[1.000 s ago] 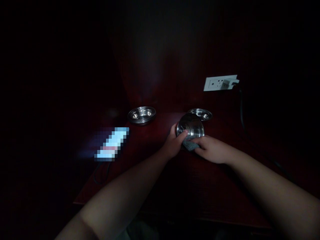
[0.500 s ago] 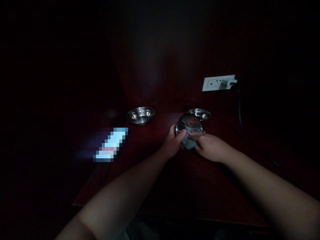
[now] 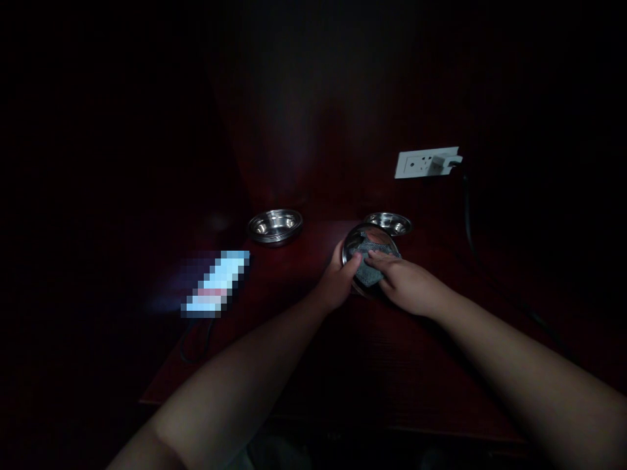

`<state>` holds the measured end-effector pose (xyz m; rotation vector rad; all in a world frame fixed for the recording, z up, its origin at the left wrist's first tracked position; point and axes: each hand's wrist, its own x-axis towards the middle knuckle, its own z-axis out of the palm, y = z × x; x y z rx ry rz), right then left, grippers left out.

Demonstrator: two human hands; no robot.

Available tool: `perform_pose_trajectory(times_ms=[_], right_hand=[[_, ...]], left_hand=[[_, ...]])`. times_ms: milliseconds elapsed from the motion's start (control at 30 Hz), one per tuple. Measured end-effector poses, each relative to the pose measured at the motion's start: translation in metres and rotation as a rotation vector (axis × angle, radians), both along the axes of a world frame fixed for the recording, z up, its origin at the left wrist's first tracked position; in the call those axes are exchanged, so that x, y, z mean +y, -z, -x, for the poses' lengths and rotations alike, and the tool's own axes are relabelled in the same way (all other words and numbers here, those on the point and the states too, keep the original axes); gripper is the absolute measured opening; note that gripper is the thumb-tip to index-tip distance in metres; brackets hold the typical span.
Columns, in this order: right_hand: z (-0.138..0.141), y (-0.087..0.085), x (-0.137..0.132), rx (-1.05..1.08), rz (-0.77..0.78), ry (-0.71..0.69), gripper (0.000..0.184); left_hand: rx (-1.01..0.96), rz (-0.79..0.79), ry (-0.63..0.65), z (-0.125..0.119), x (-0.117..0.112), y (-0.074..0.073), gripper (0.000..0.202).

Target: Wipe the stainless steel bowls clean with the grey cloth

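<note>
In the head view, my left hand (image 3: 339,281) grips a shiny metal bowl (image 3: 360,236) by its left side, thumb over the near face and fingers behind. A grey-green cloth (image 3: 368,269) lies against the bowl's surface. My right hand (image 3: 404,282) presses that cloth onto the bowl, its fingers closed over it. Just behind the held bowl rests another metal bowl (image 3: 394,222), partly covered from sight. To the left stands a stack of several metal bowls (image 3: 277,225).
A lit phone-like screen (image 3: 218,284), blurred out, sits at the left with a thin cable (image 3: 196,356). On the back wall is a white socket (image 3: 416,164) with a plug (image 3: 445,161); its dark cord (image 3: 469,219) runs down the right. The dark red table (image 3: 294,385) has a front edge near me.
My right fingers and the cloth have shifted slightly over the bowl, with the fingers lying flatter. The bowl is turned a little. The left hand keeps its hold.
</note>
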<state>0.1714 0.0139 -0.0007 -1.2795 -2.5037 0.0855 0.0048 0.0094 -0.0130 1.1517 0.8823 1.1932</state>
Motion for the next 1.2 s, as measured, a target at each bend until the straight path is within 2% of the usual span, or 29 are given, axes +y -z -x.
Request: perform_pose_trajectory(times_ms=[200,467,800,1033,1200], right_hand=[[0.003,-0.003,-0.002,0.087,0.045,-0.012,0.059],[0.0,-0.003,-0.001,0.149,0.041,-0.153,0.059],[0.003,-0.013,-0.009,0.187,0.163,-0.399,0.036],[0.003,-0.019,-0.012,0.203,0.219,-0.42,0.023],[0.001,-0.021,-0.012,0.19,0.256,-0.365,0.018]], left_hand=[[-0.022,-0.03,0.021,-0.001,0.003,0.002,0.055],[-0.05,-0.036,0.063,-0.002,0.004,0.004,0.052],[-0.027,0.016,-0.037,-0.002,0.003,0.005,0.053],[-0.045,0.021,-0.06,-0.002,0.004,0.008,0.052],[-0.069,0.032,-0.056,-0.002,0.004,0.008,0.052]])
